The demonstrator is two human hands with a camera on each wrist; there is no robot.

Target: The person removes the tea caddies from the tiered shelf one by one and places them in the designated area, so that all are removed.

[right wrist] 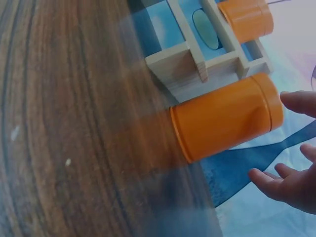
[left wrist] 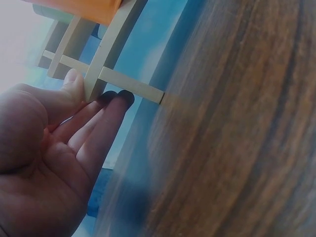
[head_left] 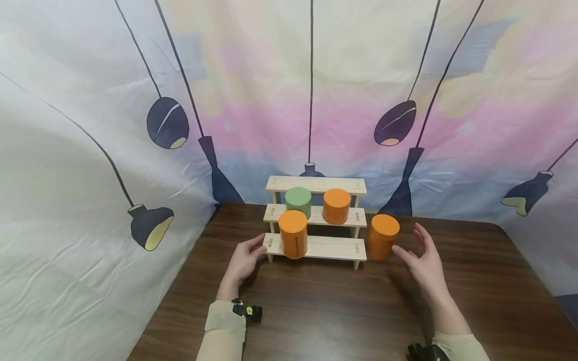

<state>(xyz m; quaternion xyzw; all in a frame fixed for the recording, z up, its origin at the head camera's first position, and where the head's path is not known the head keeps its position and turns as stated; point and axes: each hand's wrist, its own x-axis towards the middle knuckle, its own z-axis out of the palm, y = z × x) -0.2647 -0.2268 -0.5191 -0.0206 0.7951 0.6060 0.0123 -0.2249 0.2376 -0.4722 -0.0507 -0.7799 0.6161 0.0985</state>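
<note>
A three-tiered wooden shelf (head_left: 334,246) stands on the table. My left hand (head_left: 244,259) pinches the left end of its lowest board (left wrist: 114,47) between thumb and fingers. One orange canister (head_left: 293,235) stands on that lowest board, toward the left. On the middle tier are a green canister (head_left: 298,201) and another orange canister (head_left: 336,206). A third orange canister (head_left: 383,237) stands upright on the table, just right of the shelf. Beside it my right hand (head_left: 424,263) is spread, thumb tip close to the canister's side and the fingers apart from it.
The dark wood table (head_left: 316,311) reaches back to a hanging cloth (head_left: 271,90) printed with lamps, close behind the shelf. More cloth (head_left: 67,225) hangs along the left side. The top tier (head_left: 316,184) of the shelf rises behind the canisters.
</note>
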